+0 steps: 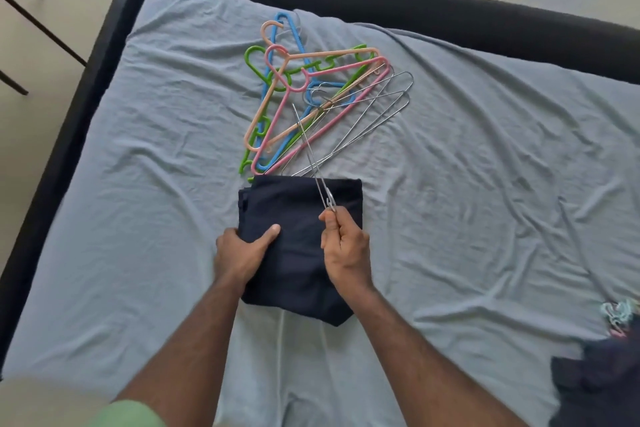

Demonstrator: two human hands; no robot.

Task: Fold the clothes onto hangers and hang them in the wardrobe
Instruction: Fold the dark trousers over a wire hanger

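On the bed (138,184), my left hand (240,255) grips the folded dark garment (298,253), thumb on top; my right hand (344,248) pinches a wire hanger (311,156) over it, beside the hanger pile (311,87).

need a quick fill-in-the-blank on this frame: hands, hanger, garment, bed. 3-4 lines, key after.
1. The right hand pinches a thin ____ hanger made of wire.
2. The left hand grips the folded dark navy garment at its ____ edge.
3. The garment lies on a wrinkled light ____ bedsheet.
4. The pile of plastic hangers lies on the ____ side of the garment from the person.

Missing words: metal; left; blue; far
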